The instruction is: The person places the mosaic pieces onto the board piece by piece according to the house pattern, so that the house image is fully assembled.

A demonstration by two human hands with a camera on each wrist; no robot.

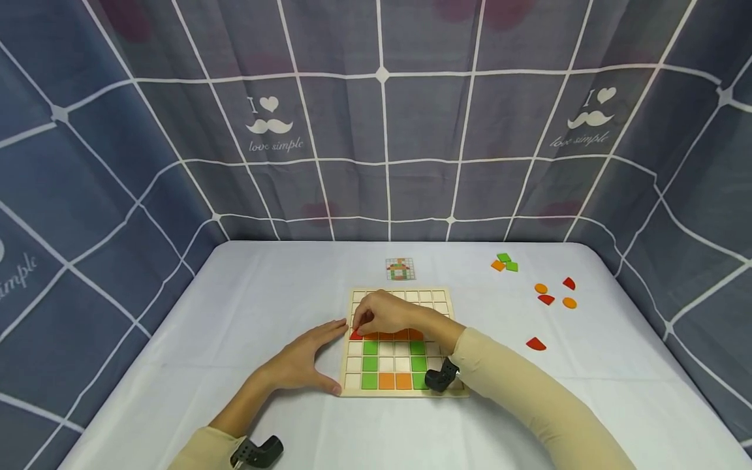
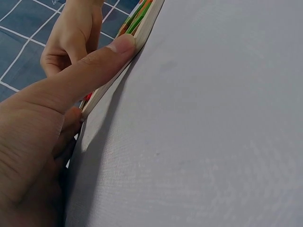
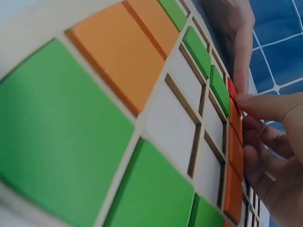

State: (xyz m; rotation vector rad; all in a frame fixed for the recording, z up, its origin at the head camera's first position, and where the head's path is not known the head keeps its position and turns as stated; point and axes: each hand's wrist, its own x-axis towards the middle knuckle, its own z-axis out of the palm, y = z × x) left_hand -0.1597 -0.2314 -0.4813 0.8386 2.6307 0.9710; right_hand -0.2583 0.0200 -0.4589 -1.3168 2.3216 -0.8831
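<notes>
A wooden grid board (image 1: pixel 346 365) lies on the table, with green tiles (image 1: pixel 369 363) in two columns, orange tiles (image 1: pixel 395 380) at the bottom between them and an orange row above. At the left end of that row sits a red tile (image 1: pixel 355 336), partly hidden by my right hand (image 1: pixel 384 313), whose curled fingertips hold it at the board. The right wrist view shows the red tile (image 3: pixel 231 89) beside a fingertip. My left hand (image 1: pixel 299 359) rests along the board's left edge, thumb (image 2: pixel 124 45) and fingers spread and touching the rim.
Behind the board lies a small pattern card (image 1: pixel 400 269). To the right are loose green tiles (image 1: pixel 512 267), an orange square tile (image 1: pixel 498 266), orange round tiles (image 1: pixel 569 303) and red fan-shaped tiles (image 1: pixel 536 344). A checked cloth (image 1: pixel 423 117) hangs around the white table (image 1: pixel 264 281).
</notes>
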